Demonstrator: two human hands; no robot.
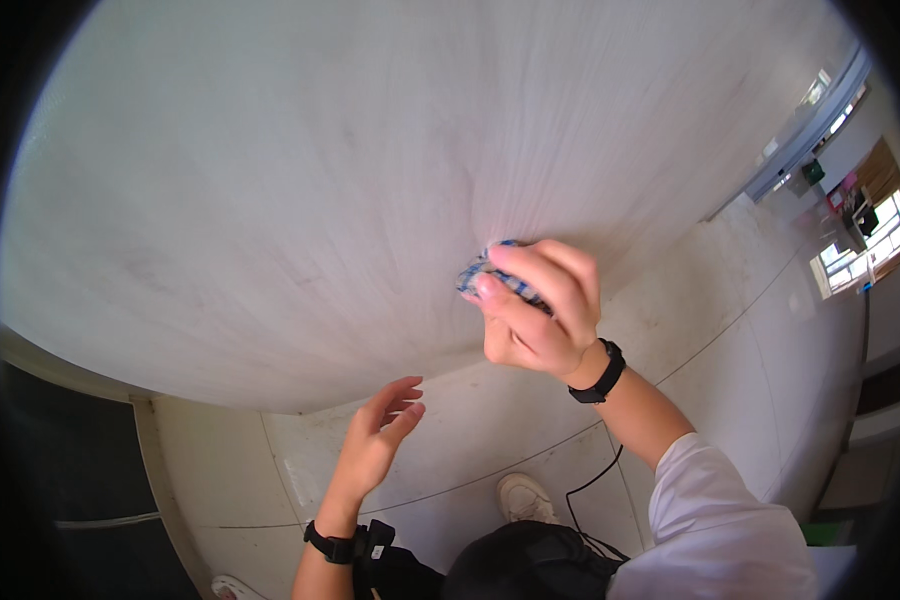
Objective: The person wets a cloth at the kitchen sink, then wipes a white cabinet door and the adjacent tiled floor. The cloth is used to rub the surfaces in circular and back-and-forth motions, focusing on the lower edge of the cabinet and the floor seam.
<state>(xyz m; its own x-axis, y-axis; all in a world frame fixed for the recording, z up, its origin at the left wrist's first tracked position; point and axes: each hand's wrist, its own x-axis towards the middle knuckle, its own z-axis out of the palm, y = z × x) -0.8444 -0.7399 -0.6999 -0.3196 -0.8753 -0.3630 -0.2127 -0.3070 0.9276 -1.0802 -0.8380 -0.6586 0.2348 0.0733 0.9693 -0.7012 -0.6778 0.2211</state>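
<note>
A blue-and-white checked cloth (471,279) is bunched in my right hand (547,307), pinched between thumb and fingers. The cloth is against a large pale, smooth wall-like surface (292,187) that fills most of the view and bears faint streaks and smudges. Part of the cloth is hidden by my fingers. My left hand (379,427) holds nothing. Its fingers are loosely curled and apart, in front of the lower edge of the surface. I cannot tell whether it touches anything.
Pale floor tiles (450,442) lie below, with a black cable (596,480) running over them near my shoe (525,499). Dark panels (75,450) stand at the lower left. Beyond a doorway frame (810,127) at the upper right are windows (866,244) and assorted objects.
</note>
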